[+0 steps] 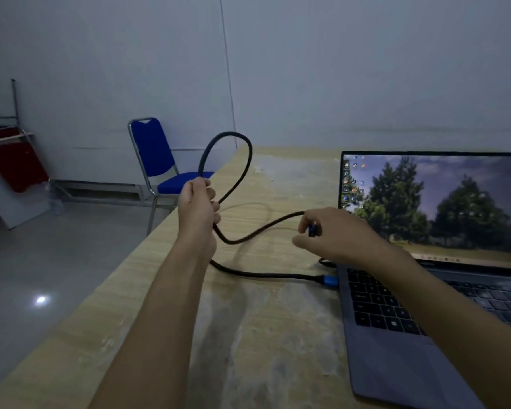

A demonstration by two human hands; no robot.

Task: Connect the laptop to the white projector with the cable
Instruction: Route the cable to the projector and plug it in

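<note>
A grey laptop [396, 364] stands open on the right of the wooden table [263, 335], its screen lit. A black braided cable [245, 160] has one blue plug [328, 281] seated in the laptop's left side. My left hand [197, 205] grips the cable's middle, so that a loop rises above my fist. My right hand [331, 234] pinches the cable's other plug [312, 229] just left of the screen. No white projector is in view.
A blue chair [160, 160] with a metal frame stands beyond the table's left edge. A folded red and white table [15, 169] leans at the far left. A second thin cable [326, 263] enters the laptop's side behind my right wrist.
</note>
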